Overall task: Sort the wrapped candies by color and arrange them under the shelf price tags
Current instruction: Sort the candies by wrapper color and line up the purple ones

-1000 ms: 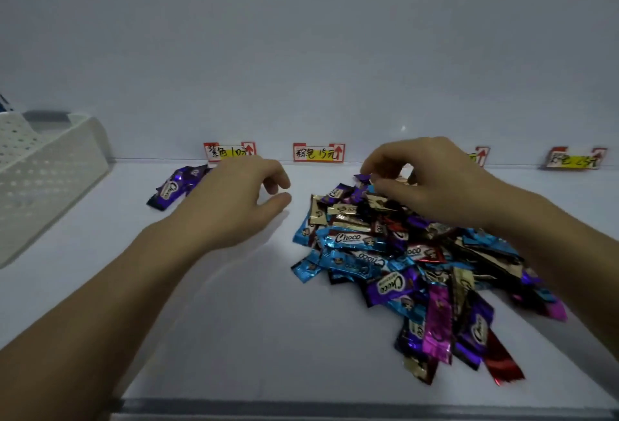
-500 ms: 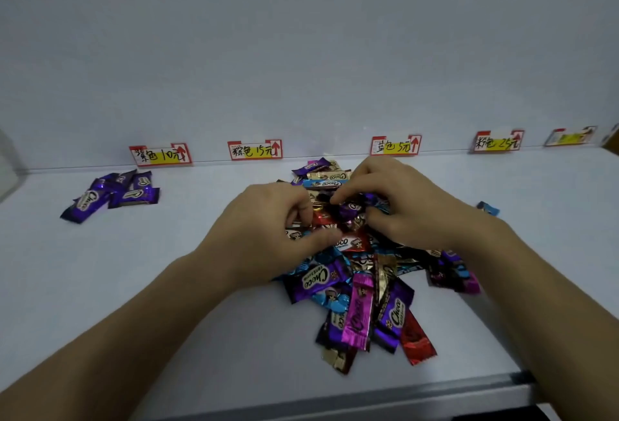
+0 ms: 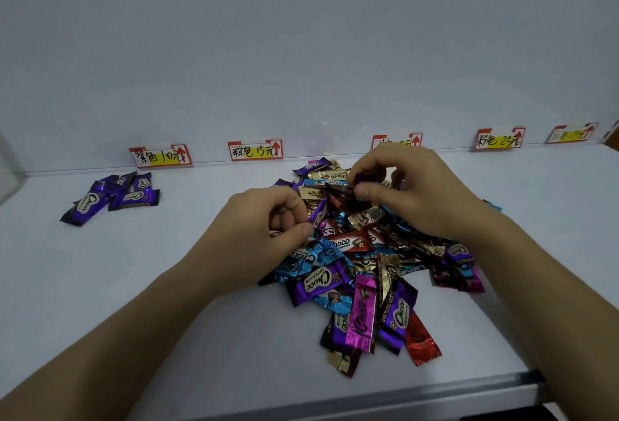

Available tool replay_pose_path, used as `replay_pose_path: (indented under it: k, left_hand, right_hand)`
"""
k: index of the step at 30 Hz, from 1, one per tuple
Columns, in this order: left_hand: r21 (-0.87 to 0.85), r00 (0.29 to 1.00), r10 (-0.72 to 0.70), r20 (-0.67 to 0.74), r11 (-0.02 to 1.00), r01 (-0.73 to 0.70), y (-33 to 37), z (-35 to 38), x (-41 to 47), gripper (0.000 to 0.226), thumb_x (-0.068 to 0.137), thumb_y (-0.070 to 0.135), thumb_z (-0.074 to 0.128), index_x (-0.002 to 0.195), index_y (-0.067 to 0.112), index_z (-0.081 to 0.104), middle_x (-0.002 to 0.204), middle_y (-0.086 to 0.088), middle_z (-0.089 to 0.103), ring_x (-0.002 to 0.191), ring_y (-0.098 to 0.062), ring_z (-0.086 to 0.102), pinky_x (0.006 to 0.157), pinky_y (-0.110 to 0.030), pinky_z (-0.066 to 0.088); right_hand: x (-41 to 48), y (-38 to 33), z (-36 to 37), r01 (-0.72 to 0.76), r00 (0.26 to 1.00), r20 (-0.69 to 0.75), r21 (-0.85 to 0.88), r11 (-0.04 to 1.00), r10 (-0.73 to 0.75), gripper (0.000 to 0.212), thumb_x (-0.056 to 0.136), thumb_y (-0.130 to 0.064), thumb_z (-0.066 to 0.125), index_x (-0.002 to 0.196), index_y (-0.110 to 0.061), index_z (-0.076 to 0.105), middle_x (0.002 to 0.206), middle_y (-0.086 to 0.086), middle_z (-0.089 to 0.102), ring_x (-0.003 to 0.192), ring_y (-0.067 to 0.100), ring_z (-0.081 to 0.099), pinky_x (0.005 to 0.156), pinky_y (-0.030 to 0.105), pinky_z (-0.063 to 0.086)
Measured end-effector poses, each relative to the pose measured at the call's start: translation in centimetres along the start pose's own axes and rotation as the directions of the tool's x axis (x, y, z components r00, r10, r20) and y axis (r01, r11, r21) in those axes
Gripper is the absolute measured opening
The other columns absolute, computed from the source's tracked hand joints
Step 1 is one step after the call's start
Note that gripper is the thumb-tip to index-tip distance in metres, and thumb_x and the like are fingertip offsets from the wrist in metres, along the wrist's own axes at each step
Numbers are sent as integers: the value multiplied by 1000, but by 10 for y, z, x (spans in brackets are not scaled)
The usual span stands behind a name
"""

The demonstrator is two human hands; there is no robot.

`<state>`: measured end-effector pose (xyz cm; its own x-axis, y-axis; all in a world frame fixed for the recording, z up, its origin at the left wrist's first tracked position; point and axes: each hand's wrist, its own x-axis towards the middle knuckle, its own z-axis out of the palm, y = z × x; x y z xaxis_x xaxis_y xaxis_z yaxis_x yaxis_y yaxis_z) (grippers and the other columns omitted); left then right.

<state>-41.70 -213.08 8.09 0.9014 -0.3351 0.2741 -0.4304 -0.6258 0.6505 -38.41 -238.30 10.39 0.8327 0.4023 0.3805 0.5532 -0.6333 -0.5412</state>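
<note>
A mixed pile of wrapped candies (image 3: 365, 273) in purple, blue, red, gold and pink lies mid-shelf. My left hand (image 3: 268, 236) sits at the pile's left edge and pinches a purple candy (image 3: 318, 213) between thumb and fingers. My right hand (image 3: 408, 193) is over the back of the pile, thumb and fingers pinching a dark-wrapped candy (image 3: 363, 182). A small group of purple candies (image 3: 114, 196) lies below the leftmost price tag (image 3: 160, 156). More price tags (image 3: 256, 150) line the back wall; my right hand partly hides the third price tag (image 3: 397, 141).
The white shelf (image 3: 167, 286) has a grey front lip (image 3: 368, 394). Two further tags (image 3: 499, 138) stand at the back right. A single blue candy (image 3: 492, 205) peeks out beyond my right wrist. A blurred pale edge shows at far left.
The view swung right, so the white basket left the frame. My left hand came from the purple group to the pile and pinched a purple candy. My right hand stayed picking at the pile's back.
</note>
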Motion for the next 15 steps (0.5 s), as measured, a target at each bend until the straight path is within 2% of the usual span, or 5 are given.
replay_pose_path:
  k: [4, 6, 8, 11, 15]
  left_hand:
    - [-88, 996, -21, -86, 996, 14, 3, -16, -4, 13, 89, 22, 66, 81, 31, 64, 78, 13, 64, 75, -9, 58, 63, -17, 47]
    - [-103, 990, -74, -124, 993, 61, 0, -24, -5, 13, 92, 20, 63, 83, 30, 63, 79, 10, 65, 78, -9, 60, 64, -20, 50]
    - [-104, 976, -148, -161, 986, 132, -5, -32, -6, 13, 94, 16, 64, 86, 27, 63, 80, 7, 65, 77, -11, 61, 67, -25, 53]
    - [-67, 958, -203, -204, 979, 194, -16, -47, -12, 13, 94, 15, 66, 88, 27, 64, 79, 6, 66, 75, -11, 63, 68, -28, 53]
    - [-13, 930, -264, -254, 963, 269, -41, -75, -34, 14, 93, 17, 67, 98, 30, 70, 75, 12, 68, 72, -2, 64, 69, -25, 48]
  right_hand:
    - [1, -7, 4, -44, 987, -140, 240, 970, 79, 9, 88, -20, 76, 97, -20, 74, 83, -3, 70, 79, 21, 67, 69, 36, 56]
    - [3, -14, 6, -80, 975, -164, 382, 921, 153, 9, 85, -13, 78, 94, -13, 75, 77, 3, 71, 70, 22, 70, 69, 32, 60]
    - [6, -21, 8, -139, 968, -118, 485, 863, 222, 10, 85, -7, 76, 94, -7, 74, 75, 9, 74, 68, 23, 74, 69, 31, 62]
    - [16, -31, 12, -229, 963, -10, 504, 833, 271, 10, 88, 1, 71, 96, -5, 72, 79, 17, 75, 73, 24, 76, 72, 35, 63]
    - [40, -49, 24, -288, 957, 103, 427, 857, 270, 9, 89, 1, 70, 97, -3, 70, 77, 15, 75, 72, 20, 76, 66, 27, 61]
